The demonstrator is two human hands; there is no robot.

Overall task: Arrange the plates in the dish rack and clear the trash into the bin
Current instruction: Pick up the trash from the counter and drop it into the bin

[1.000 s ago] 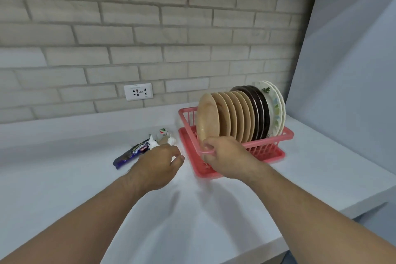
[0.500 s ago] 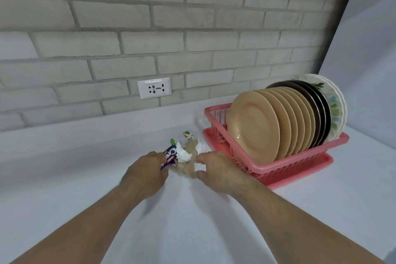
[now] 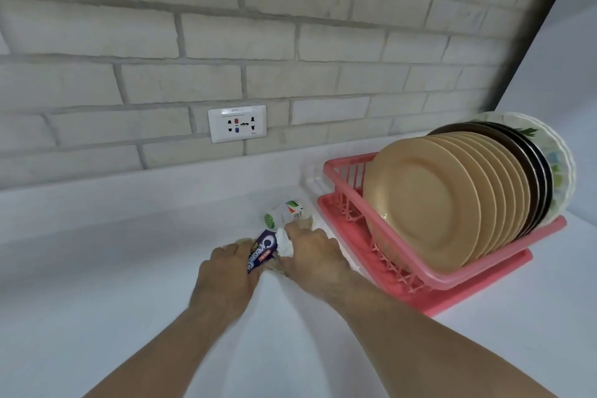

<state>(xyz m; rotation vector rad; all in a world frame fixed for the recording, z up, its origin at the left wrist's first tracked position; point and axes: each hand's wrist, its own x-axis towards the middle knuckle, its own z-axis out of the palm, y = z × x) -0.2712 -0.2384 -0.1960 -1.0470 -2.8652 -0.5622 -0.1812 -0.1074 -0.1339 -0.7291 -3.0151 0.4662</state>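
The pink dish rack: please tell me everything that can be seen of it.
The dish rack looks like pink plastic with slatted walls and sits on a matching drip tray on the white counter, near the brick wall. It holds a row of plates on edge: tan plates in front, dark plates behind, white patterned plates last.
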